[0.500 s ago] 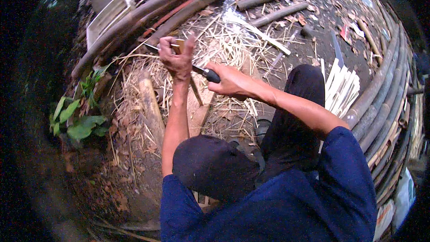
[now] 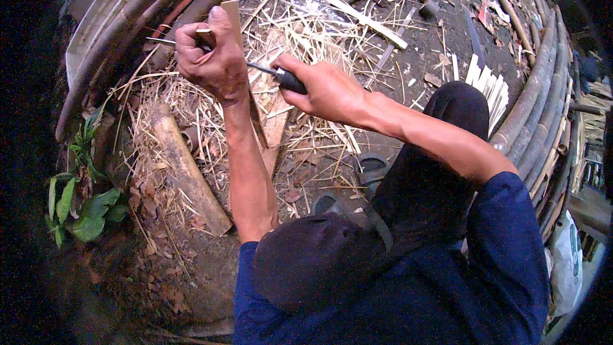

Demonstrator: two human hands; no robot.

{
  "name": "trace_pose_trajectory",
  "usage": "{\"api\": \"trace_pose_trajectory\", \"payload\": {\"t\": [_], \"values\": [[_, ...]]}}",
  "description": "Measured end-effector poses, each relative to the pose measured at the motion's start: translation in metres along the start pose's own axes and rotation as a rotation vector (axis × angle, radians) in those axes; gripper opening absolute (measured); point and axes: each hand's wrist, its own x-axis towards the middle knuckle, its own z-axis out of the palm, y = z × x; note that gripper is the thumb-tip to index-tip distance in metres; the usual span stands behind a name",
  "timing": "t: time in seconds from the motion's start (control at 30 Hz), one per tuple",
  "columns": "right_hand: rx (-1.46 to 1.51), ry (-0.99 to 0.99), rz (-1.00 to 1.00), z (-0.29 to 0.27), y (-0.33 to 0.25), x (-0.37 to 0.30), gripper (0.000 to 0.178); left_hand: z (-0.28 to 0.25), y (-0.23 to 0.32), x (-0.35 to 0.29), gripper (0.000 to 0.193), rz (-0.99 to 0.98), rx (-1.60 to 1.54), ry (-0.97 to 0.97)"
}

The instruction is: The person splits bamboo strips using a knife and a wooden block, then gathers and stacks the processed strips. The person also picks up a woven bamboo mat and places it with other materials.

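Note:
My right hand (image 2: 329,92) is wrapped round the black handle (image 2: 292,81) of a knife. Its thin blade runs leftward past my left hand (image 2: 214,61), with the tip showing beyond the knuckles. My left hand is closed, thumb raised, on a flat bamboo strip (image 2: 232,20). That strip stands up behind the thumb, and its lower end shows beside my wrist. A small piece (image 2: 205,39) of similar colour pokes out between the fingers. Where blade and strip meet is hidden by my left hand. Beneath lies a pale wooden board (image 2: 273,153) among shavings.
A thick bamboo piece (image 2: 191,172) lies on the left, near a green plant (image 2: 92,214). Long bamboo poles (image 2: 533,112) curve along the right, beside a bundle of pale slats (image 2: 488,86) and a saw blade (image 2: 473,35). A white container (image 2: 96,29) sits far left.
Both hands have shifted left and slightly up in the picture, with the knife and bamboo strip. The whole scene has also shifted left, and more of the strip shows above my left hand.

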Motion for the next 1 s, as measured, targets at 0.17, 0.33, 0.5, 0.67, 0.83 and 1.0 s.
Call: {"api": "trace_pose_trajectory", "payload": {"t": [0.17, 0.33, 0.5, 0.67, 0.83, 1.0], "values": [[0.138, -0.110, 0.040, 0.015, 0.017, -0.008, 0.030, 0.002, -0.006, -0.003, 0.029, -0.007, -0.063, -0.027], [-0.002, -0.028, 0.012, 0.027, 0.009, 0.000, 0.031, -0.009, -0.013, 0.003, 0.027, -0.015, -0.173, 0.064], [0.133, -0.106, 0.072, 0.038, 0.023, -0.015, 0.031, -0.009, -0.003, -0.002, 0.025, -0.039, -0.232, 0.036], [0.007, -0.056, 0.032, 0.041, 0.028, -0.011, 0.029, -0.011, -0.006, 0.001, 0.024, -0.092, -0.283, 0.050], [0.241, 0.019, 0.124, 0.035, -0.023, 0.003, 0.037, -0.029, -0.018, 0.009, 0.021, 0.005, -0.220, 0.077], [0.216, -0.354, 0.276, 0.112, 0.055, -0.056, 0.035, -0.033, -0.002, 0.005, 0.020, -0.093, -0.406, 0.076]]}}
